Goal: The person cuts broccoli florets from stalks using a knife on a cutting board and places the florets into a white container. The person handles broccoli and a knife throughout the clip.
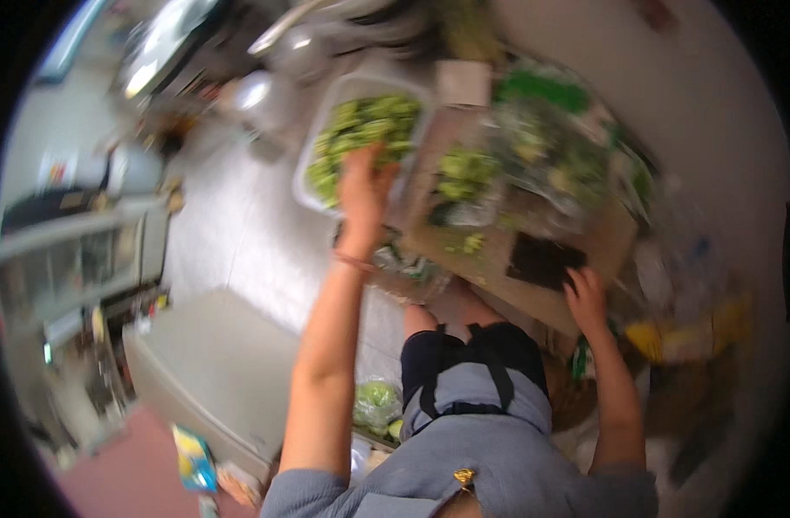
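Observation:
My left hand reaches over the near side of a white plastic tub filled with chopped green vegetable pieces. Its fingers are blurred against the pieces, and what lies under the palm is hidden. My right hand is at the right end of a dark, rectangular cleaver blade, its fingers closed there over the handle end. The blade lies low over a brown cutting board. A heap of cut green pieces sits farther back on the board, with a few scraps nearer me.
Clear plastic bags of green vegetables crowd the board's far right. A white block-like object stands behind. Bagged greens sit low beside my legs. A grey cabinet-like box stands at left, and a glass-fronted case beyond.

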### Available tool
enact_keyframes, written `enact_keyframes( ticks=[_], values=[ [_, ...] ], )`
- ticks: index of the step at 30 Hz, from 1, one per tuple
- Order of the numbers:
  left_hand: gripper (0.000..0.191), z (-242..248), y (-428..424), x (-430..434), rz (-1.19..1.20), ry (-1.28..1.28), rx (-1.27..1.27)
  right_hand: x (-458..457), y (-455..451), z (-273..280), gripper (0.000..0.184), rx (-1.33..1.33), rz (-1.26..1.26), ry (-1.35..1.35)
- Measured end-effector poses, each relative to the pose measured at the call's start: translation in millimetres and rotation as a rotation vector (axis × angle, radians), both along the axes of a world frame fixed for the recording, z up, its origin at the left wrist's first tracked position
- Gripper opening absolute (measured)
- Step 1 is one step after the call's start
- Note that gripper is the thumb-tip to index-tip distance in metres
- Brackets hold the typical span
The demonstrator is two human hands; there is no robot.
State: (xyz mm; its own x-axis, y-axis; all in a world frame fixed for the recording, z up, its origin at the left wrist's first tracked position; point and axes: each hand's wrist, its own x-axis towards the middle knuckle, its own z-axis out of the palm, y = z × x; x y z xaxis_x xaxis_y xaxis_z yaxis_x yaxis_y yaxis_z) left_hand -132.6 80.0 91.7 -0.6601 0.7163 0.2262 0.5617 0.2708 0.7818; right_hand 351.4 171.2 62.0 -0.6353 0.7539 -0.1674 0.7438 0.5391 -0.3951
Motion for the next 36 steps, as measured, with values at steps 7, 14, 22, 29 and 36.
enact_keyframes(
  ticks=[7, 14, 22, 29, 36],
  values=[
    [0.029, 47.8, -19.7, 26.5, -0.093, 0.125, -0.065, -90.7, 58.2, 98.7, 0.015, -0.469, 0.086, 0.430],
    [0.022, 73.9, -90.1, 67.9, -0.279, 0.019, -0.033, -69.8, 17.6, 282.3, 0.021, -1.038, 1.205, 0.981],
    [0.019, 72.2, -132.7, 72.2, -0.187, -0.157, -0.146, -68.5, -18.4, 299.0, 0.014, -0.882, 1.492, 0.995],
    [0.022, 43.7, -96.3, 91.6, -0.247, -0.226, -0.141, -59.3, -0.2, 296.0, 0.015, -0.896, 1.284, 1.089],
    [0.040, -37.7, -49.3, 80.1, -0.026, -0.397, -0.221, -93.6, -18.2, 296.2, 0.014, -1.029, 1.730, 0.859]
  ],
)
